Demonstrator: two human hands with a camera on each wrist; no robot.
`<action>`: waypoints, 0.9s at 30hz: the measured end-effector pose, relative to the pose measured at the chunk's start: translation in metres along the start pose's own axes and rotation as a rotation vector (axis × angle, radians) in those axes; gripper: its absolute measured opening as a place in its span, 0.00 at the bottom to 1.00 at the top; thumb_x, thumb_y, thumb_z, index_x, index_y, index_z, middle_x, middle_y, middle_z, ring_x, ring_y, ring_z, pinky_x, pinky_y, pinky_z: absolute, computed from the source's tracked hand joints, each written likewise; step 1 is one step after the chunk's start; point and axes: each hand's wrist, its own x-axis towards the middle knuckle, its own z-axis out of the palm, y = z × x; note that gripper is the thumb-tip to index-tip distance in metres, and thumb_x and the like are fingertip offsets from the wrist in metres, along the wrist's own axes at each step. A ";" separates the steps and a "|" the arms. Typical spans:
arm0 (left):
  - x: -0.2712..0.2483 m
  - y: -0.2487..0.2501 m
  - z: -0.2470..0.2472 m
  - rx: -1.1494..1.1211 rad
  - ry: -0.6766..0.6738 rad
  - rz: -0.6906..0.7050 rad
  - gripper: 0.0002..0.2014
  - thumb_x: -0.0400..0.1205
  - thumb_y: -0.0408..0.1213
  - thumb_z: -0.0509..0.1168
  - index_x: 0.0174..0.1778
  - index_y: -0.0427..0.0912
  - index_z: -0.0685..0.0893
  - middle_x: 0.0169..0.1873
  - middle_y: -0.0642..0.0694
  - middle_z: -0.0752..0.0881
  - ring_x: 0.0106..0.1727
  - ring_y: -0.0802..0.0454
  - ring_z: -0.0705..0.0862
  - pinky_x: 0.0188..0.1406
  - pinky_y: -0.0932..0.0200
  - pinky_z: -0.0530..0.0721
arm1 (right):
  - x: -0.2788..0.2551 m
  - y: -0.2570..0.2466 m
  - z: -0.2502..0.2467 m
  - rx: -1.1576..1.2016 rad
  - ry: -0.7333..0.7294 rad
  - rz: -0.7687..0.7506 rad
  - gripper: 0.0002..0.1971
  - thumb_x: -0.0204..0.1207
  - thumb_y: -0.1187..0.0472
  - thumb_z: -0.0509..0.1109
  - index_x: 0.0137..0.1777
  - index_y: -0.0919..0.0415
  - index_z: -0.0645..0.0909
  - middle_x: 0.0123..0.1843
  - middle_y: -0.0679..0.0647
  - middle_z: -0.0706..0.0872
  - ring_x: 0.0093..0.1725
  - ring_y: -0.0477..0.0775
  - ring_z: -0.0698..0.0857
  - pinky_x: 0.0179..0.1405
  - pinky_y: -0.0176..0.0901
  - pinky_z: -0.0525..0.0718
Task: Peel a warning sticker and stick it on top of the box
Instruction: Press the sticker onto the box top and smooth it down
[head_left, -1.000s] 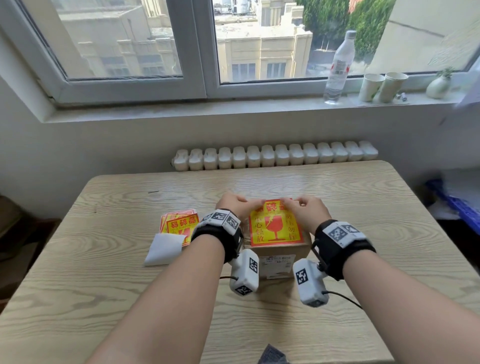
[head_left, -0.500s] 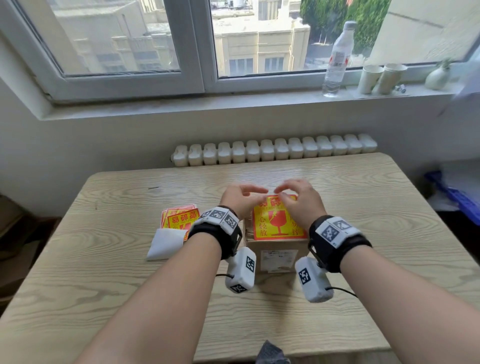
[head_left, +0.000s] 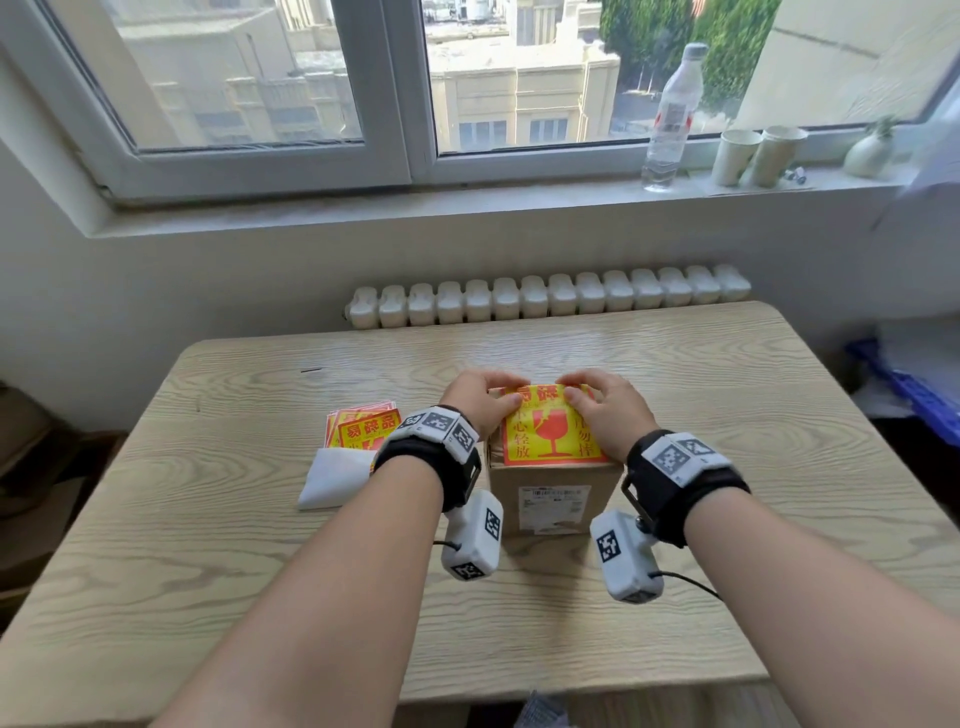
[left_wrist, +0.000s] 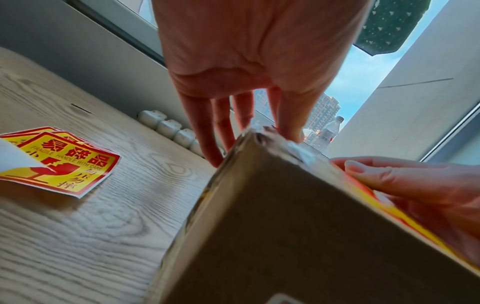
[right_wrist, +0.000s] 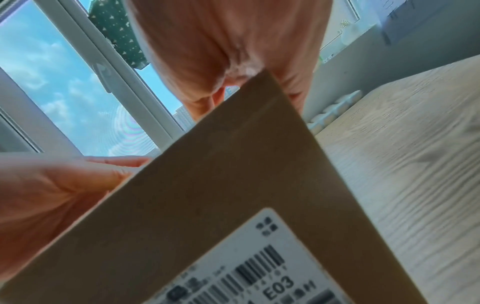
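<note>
Fingers of left hand (head_left: 475, 397) and right hand (head_left: 602, 410) press flat on the warning sticker (head_left: 550, 434) atop the box (head_left: 553, 501).

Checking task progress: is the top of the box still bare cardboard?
No, the head view shows a yellow and red warning sticker covering the top of the box.

The loose stickers (left_wrist: 62, 162) read "易碎品" and "FRAGILE HANDLE WITH CARE"; the box's barcode label (right_wrist: 259, 273) shows "E03".
</note>
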 end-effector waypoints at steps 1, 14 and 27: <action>0.000 -0.001 0.000 -0.001 0.010 -0.017 0.15 0.82 0.37 0.66 0.64 0.44 0.85 0.52 0.49 0.84 0.50 0.55 0.83 0.33 0.78 0.83 | 0.000 0.002 -0.002 -0.002 0.014 0.016 0.10 0.79 0.53 0.67 0.57 0.49 0.85 0.61 0.55 0.85 0.57 0.55 0.85 0.58 0.50 0.85; 0.011 0.005 -0.013 -0.487 0.115 -0.274 0.15 0.75 0.26 0.65 0.58 0.38 0.77 0.47 0.42 0.84 0.41 0.51 0.84 0.45 0.51 0.87 | 0.006 -0.001 -0.010 0.121 0.066 0.320 0.29 0.82 0.40 0.51 0.56 0.65 0.82 0.50 0.61 0.88 0.51 0.61 0.85 0.55 0.51 0.81; 0.094 0.027 -0.054 -0.516 0.182 -0.232 0.12 0.67 0.27 0.70 0.44 0.44 0.81 0.59 0.38 0.86 0.63 0.42 0.85 0.62 0.47 0.86 | 0.098 -0.048 -0.011 0.295 0.034 0.281 0.15 0.82 0.52 0.53 0.48 0.60 0.78 0.49 0.59 0.85 0.52 0.59 0.83 0.58 0.55 0.80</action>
